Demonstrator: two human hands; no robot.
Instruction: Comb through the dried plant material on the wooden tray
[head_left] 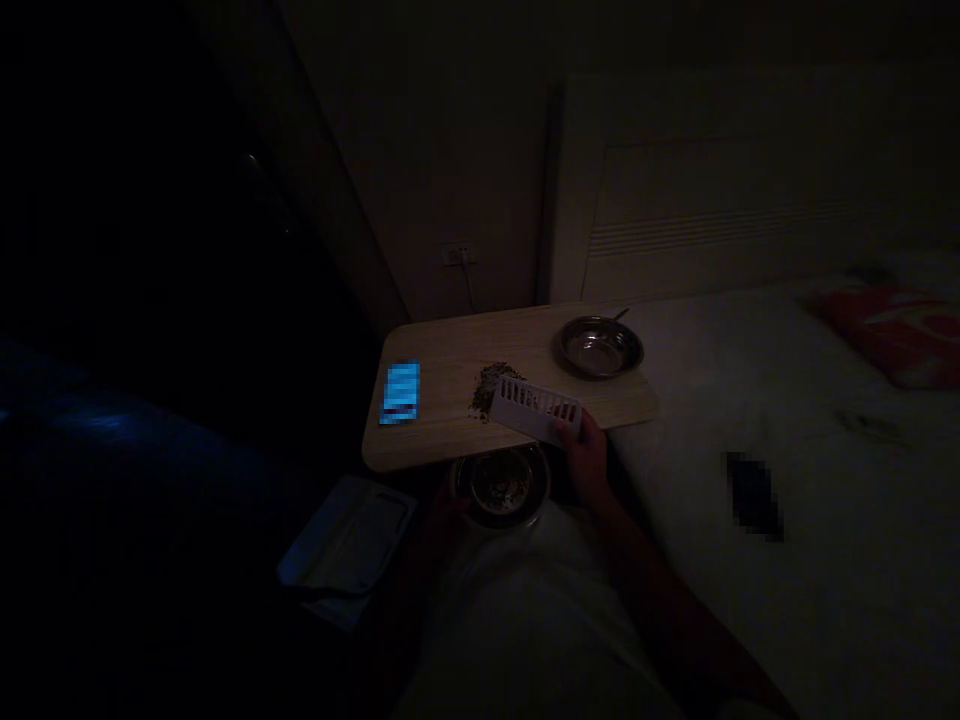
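Note:
In the dim room, my right hand grips one end of a white plastic piece that is rectangular with a row of slots. Its far end meets a small heap of dark bits, like seeds or grains, on the light wooden tabletop. My left hand, mostly lost in shadow, holds the left rim of a round metal bowl just below the table's front edge. Some dark bits lie inside that bowl. A second metal bowl with a utensil handle stands at the table's back right.
A blurred, bright blue screen lies at the table's left. Below left is a pale box-like thing. To the right spreads a bed with a dark object and a red patterned cloth. A wall socket holds a plug.

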